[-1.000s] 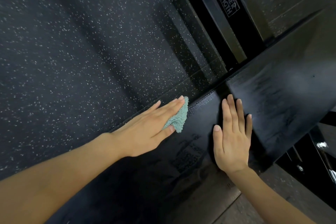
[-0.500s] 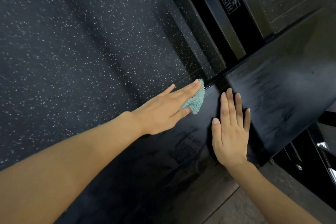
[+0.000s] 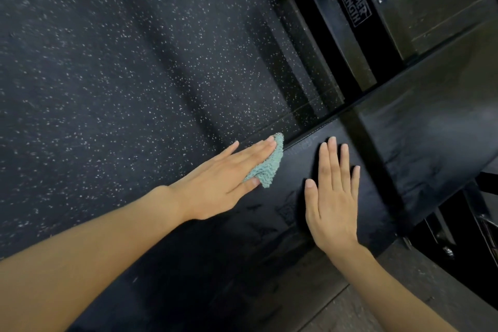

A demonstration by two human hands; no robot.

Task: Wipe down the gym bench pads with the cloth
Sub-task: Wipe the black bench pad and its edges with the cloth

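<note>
Two hands flat on black bench pad. Left hand pressing green cloth under straight fingers at pad's edge. Right hand spread, holding nothing.

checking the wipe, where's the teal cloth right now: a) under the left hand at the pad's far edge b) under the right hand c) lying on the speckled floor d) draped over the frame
a: the teal cloth sits under the left hand's fingers on the bench pad, while the right hand lies flat and bare.
</note>
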